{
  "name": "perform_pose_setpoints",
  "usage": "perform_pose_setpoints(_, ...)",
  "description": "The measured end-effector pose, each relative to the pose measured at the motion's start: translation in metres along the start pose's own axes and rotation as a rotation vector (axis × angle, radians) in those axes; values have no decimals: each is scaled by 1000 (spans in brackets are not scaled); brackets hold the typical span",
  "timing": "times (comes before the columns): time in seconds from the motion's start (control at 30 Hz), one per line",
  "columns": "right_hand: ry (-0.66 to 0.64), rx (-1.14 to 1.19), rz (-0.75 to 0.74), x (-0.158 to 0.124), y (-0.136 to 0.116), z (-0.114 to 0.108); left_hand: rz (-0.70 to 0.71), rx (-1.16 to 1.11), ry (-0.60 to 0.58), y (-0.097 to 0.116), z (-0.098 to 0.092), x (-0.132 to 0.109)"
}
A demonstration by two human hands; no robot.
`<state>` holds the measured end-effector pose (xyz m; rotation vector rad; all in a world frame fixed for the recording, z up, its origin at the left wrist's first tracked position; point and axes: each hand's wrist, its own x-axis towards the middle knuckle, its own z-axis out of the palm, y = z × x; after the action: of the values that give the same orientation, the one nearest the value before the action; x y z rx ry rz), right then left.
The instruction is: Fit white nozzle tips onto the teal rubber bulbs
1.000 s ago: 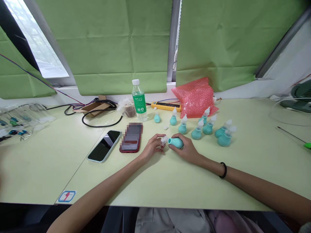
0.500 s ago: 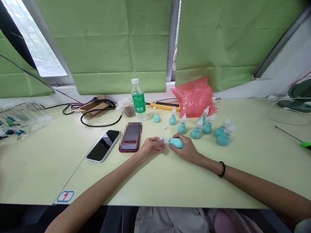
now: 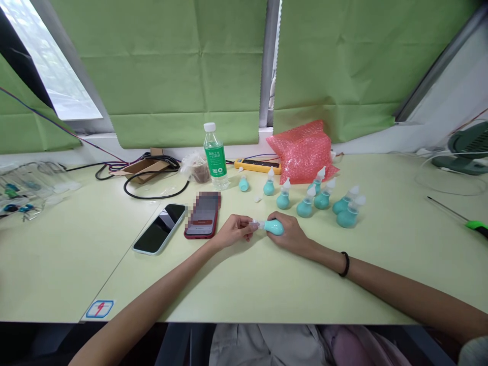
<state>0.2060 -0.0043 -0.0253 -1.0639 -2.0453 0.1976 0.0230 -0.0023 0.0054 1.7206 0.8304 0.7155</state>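
My right hand (image 3: 290, 233) is closed round a teal rubber squeeze bulb (image 3: 274, 227), its neck pointing left. Between the fingers of my left hand (image 3: 236, 231) is a clear plastic nozzle tip (image 3: 260, 224), its end against the bulb's neck. Beyond my hands stand several teal bulbs with clear tips fitted, one of them a near bulb (image 3: 282, 200). A bulb without a tip (image 3: 243, 184) lies farther back, and a small loose translucent piece (image 3: 258, 199) rests in front of it.
Two phones, one with a pale case (image 3: 160, 230) and one in red (image 3: 202, 216), lie left of my hands. Behind are a water bottle (image 3: 216, 160), a yellow power strip (image 3: 257, 166) and a pink bubble-wrap bag (image 3: 305, 155). A screwdriver (image 3: 476, 225) is far right.
My left hand has brought the nozzle tip to the bulb's neck, closing the gap between them. The standing bulbs have not moved on the table; the view has shifted slightly.
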Motion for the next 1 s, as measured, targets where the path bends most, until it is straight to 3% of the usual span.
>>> perform_pose_setpoints(0.17,-58,83,54,4,-5,-4,79,200,66,7,2,-3)
perform_pose_setpoints(0.37,-194,201,136,10,-7,-11,161,395,61,15,2,-6)
perform_pose_setpoints(0.57,-440,383,237,19,-7,-21,239,469,75,19,4,-8)
perform_pose_setpoints(0.8,-723,686,540,23,-8,-29,306,463,80,22,10,-9)
perform_pose_setpoints(0.9,-759,745,560,24,-10,-30,267,420,52,25,9,-9)
perform_pose_setpoints(1.0,-713,723,562,23,-10,-32,237,388,18,32,3,-6)
